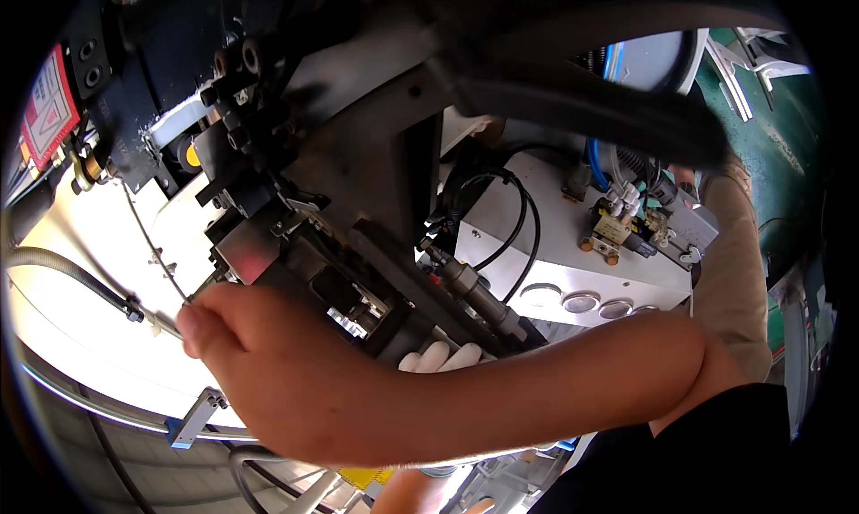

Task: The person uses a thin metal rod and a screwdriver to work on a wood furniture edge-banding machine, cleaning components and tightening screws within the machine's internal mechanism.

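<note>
My bare right hand [237,344] reaches across from the right edge to the left side of the machine. Its thumb and fingers are closed in a pinch on the lower end of a thin dark rod [148,237], bent at its upper end near a brass-coloured fitting [87,169]. The rod's exact kind is unclear. My left hand [438,357] wears a white glove and sits beneath the right forearm. Only curled fingertips show, against the dark machine frame [394,263]; whatever they grip is hidden. A metal cylinder [470,286] stands just beyond those fingertips.
A large dark blurred handwheel [591,111] arches over the upper right. Below it sits a light metal box [573,246] with round gauges, a valve [613,232] and hoses. A ribbed hose [67,277] runs at left. A tan trouser leg [734,272] is at right.
</note>
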